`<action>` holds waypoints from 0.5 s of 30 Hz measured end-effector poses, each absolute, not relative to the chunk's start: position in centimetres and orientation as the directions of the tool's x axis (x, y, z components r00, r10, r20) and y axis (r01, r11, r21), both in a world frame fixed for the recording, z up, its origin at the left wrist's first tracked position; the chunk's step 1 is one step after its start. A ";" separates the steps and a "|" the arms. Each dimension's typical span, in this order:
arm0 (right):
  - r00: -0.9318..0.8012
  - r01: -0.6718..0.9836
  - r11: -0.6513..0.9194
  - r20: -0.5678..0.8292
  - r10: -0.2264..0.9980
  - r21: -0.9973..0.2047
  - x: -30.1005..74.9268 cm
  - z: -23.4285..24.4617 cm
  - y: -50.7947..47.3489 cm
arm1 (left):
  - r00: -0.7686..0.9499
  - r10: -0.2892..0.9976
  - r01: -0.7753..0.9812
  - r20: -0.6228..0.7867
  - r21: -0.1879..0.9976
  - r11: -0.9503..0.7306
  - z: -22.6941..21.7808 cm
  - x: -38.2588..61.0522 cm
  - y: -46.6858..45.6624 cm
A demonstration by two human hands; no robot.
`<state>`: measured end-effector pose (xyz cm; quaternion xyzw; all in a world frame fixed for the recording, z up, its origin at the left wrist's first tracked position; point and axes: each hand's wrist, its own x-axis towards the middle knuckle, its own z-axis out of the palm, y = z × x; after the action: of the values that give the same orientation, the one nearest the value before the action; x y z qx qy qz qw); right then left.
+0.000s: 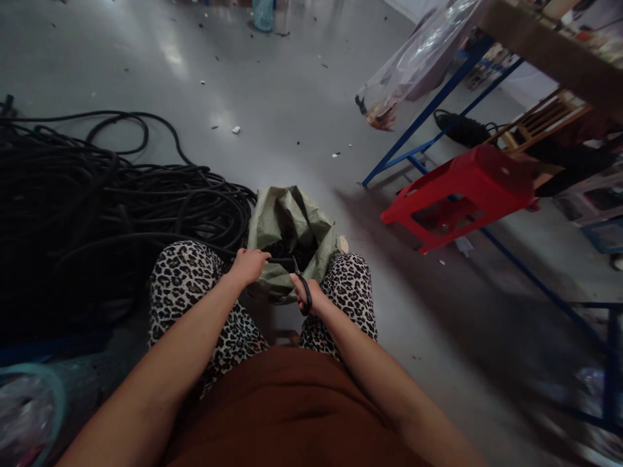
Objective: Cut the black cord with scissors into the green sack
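Note:
I sit with leopard-print knees apart, and a green woven sack [285, 217] stands open between them with dark pieces inside. My left hand [249, 265] is closed around a black cable [278, 261] that runs across the sack's mouth. My right hand [308, 296] grips black-handled scissors [302, 288], whose blades point up at the cable just beside the left hand.
A big tangled heap of black cable [97, 207] lies on the floor to my left. A red plastic stool [462, 194] lies tipped at the right, by a blue metal table frame [428, 110]. A clear plastic bag [413, 65] hangs from the table. Small scraps dot the grey floor.

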<state>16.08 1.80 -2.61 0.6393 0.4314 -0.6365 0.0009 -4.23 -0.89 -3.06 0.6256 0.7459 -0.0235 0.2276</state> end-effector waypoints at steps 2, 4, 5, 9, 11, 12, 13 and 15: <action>-0.151 0.569 -0.633 -0.824 0.547 -0.525 16.1 -2.4 1.8 | -0.134 0.918 0.947 -0.372 0.226 0.230 -3.2 -4.4 -0.8; -0.146 0.568 -0.632 -0.821 0.552 -0.527 16.1 -2.3 1.9 | -0.143 0.916 0.949 -0.375 0.213 0.235 -3.3 -4.5 -0.8; -0.147 0.568 -0.632 -0.820 0.553 -0.528 16.1 -2.3 1.9 | -0.143 0.915 0.950 -0.376 0.209 0.234 -3.3 -4.5 -0.8; -0.152 0.566 -0.634 -0.823 0.548 -0.527 16.3 -2.8 1.9 | -0.148 0.915 0.952 -0.375 0.197 0.235 -3.3 -4.5 -0.8; -0.155 0.562 -0.634 -0.821 0.550 -0.531 16.4 -3.0 1.9 | -0.164 0.915 0.948 -0.368 0.197 0.249 -3.2 -4.5 -0.8; -0.153 0.561 -0.636 -0.821 0.550 -0.530 16.4 -3.1 2.0 | -0.173 0.915 0.946 -0.365 0.196 0.258 -3.1 -4.5 -0.7; -0.150 0.561 -0.639 -0.824 0.547 -0.526 16.4 -3.2 2.0 | -0.182 0.914 0.944 -0.362 0.195 0.265 -3.1 -4.5 -0.7; -0.145 0.556 -0.654 -0.835 0.531 -0.513 16.3 -3.4 2.0 | -0.194 0.915 0.941 -0.354 0.197 0.276 -3.0 -4.5 -0.6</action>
<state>16.33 1.96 -3.40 0.6537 0.4159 -0.6321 0.0098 -4.48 -0.63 -2.96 0.6010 0.7720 -0.0319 0.2044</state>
